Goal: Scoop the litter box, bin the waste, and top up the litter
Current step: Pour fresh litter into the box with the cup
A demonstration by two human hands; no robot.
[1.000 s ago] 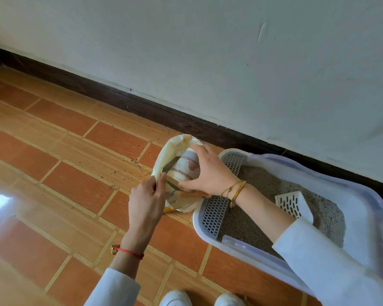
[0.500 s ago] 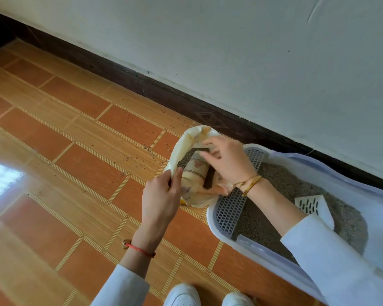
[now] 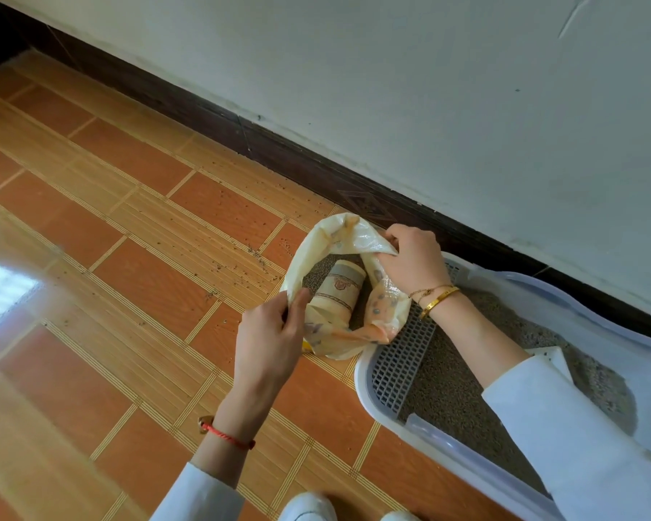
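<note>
From the head view, I am crouched over the orange tiled floor [image 3: 136, 280] by the wall, both hands on the crinkly cream plastic litter bag [image 3: 339, 235]. My left hand [image 3: 269, 344] pinches the bag's near rim between thumb and curled fingers. My right hand [image 3: 410, 257] grips the far rim, fingers folded over the plastic, and between them the mouth of the bag is spread wide. Inside, a cream paper cup with a brown patterned band [image 3: 337, 291] lies on its side on grey granules; I cannot tell how much is in the cup.

The bag stands on the floor against the left end of the white plastic litter box [image 3: 466, 464], its lower edge touching the box's grey grid step [image 3: 399, 362]. The box runs along the dark skirting board [image 3: 211, 122], its bed filled with grey litter [image 3: 448, 392]. A white slotted scoop [image 3: 553, 357] rests in the litter further right, mostly hidden behind my right sleeve. Loose granules [image 3: 241, 253] are scattered over the tiles left of the bag.

I judge this to be the top-up step: the bag is opened and the cup is there to dip with. Next, one hand must let go of the rim, take the cup by its side, fill it and carry it level over the grid into the box, while the other keeps the mouth open so the bag does not slump and spill.
</note>
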